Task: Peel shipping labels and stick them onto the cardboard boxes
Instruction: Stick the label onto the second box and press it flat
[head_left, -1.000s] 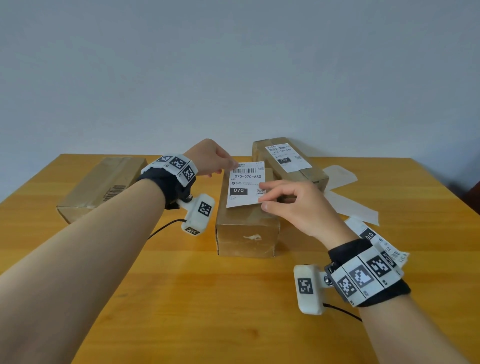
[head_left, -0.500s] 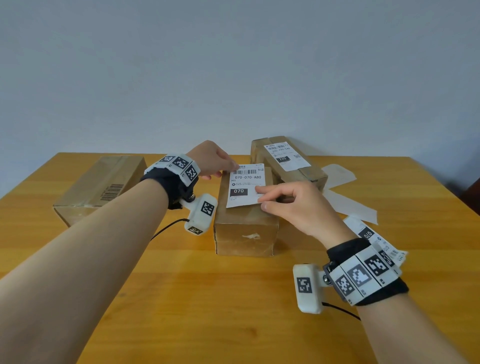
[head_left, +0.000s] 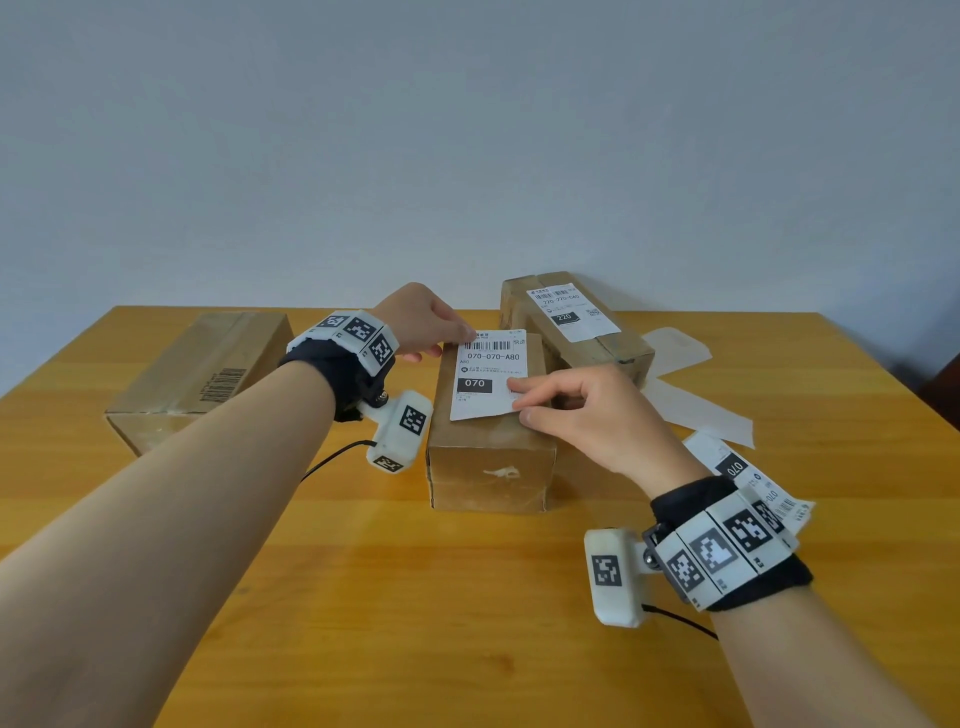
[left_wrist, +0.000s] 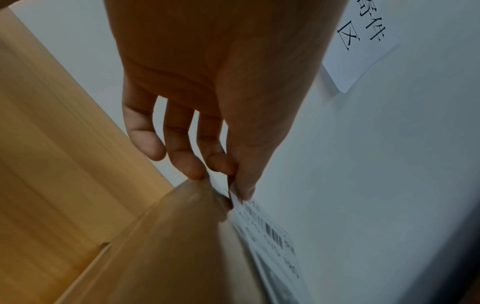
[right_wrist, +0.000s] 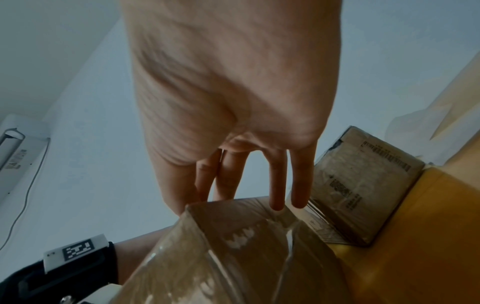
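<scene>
A white label (head_left: 491, 371) printed "070-070-A80" lies over the top of the middle box (head_left: 488, 457), which stands on the wooden table (head_left: 415, 597). The left hand (head_left: 423, 325) pinches the far left corner of the label between thumb and fingertips; the left wrist view shows this pinch right at the box corner, with the barcode running away from the thumb. The right hand (head_left: 587, 410) grips the near right corner of the label between thumb and forefinger, and its other fingers are curled toward the right edge of the box. In the right wrist view two fingers (right_wrist: 278, 185) reach down to the top edge of the box. I cannot tell whether the label is already pressed flat; its near edge seems a little raised. Just behind and to the right there is a second box (head_left: 582, 325) with a label "220" stuck on its top. A third box (head_left: 202, 374) without a label lies well apart to the left. White backing sheets (head_left: 696, 410) lie on the table at the right, and more labels (head_left: 737, 467) lie beside the right wrist.
</scene>
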